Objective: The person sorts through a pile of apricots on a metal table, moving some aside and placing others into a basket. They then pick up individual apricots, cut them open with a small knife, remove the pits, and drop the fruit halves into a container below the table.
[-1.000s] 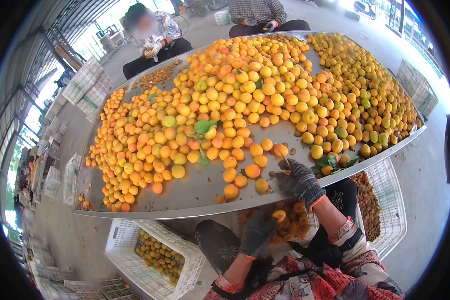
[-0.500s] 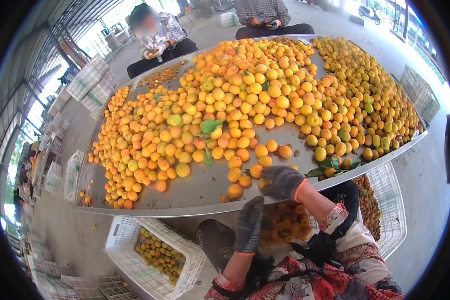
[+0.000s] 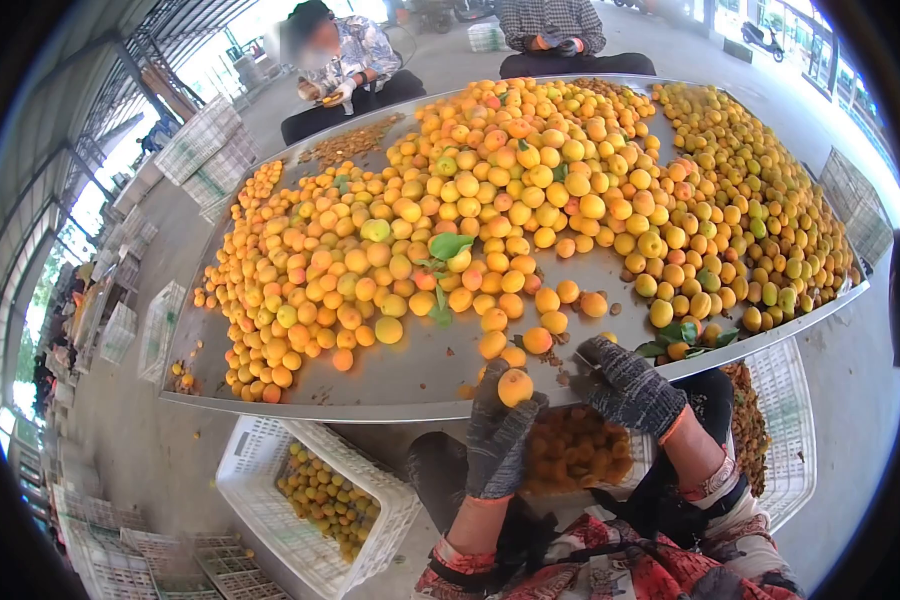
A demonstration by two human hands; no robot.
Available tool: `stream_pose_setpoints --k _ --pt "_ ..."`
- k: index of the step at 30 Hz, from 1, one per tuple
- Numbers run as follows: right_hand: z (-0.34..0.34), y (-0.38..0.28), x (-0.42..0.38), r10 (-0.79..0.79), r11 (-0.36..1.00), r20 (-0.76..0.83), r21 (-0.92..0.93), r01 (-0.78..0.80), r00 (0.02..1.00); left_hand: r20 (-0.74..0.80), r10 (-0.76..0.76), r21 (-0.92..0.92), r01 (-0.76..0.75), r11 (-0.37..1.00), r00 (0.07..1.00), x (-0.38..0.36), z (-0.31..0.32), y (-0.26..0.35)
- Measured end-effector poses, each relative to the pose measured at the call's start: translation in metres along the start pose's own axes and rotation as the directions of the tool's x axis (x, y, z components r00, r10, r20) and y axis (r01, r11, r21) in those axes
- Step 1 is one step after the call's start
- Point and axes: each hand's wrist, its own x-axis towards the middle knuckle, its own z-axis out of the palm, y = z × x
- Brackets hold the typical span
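Note:
Both hands wear dark grey knit gloves with orange cuffs. My left hand (image 3: 503, 440) is closed around an apricot (image 3: 515, 387), held at the near edge of the metal table (image 3: 400, 385). To its right, my right hand (image 3: 632, 385) is over the same edge with its fingers curled inward; whatever they may hold is hidden. A few loose apricots (image 3: 537, 340) lie on the metal just beyond the hands. Behind them spreads a large heap of apricots (image 3: 410, 260) with some green leaves (image 3: 450, 246).
Below the table stand a white crate (image 3: 260, 450) with greenish-yellow fruit, a container of orange halved fruit (image 3: 575, 450) between the knees, and a white crate (image 3: 785, 430) with brown pieces. Two people (image 3: 345, 65) sit across the table. Stacked crates (image 3: 210, 155) stand at left.
My left hand has risen to the table edge and now has an apricot in it. My right hand has drawn back to the right from the loose apricots. The whole view has shifted slightly.

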Motion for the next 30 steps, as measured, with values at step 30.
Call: stream_pose_setpoints --k 30 --pt "0.046 -0.022 -0.044 -0.314 0.942 -0.183 -0.186 0.280 0.932 -0.013 -0.051 -0.328 0.044 0.943 0.999 -0.007 0.006 0.000"
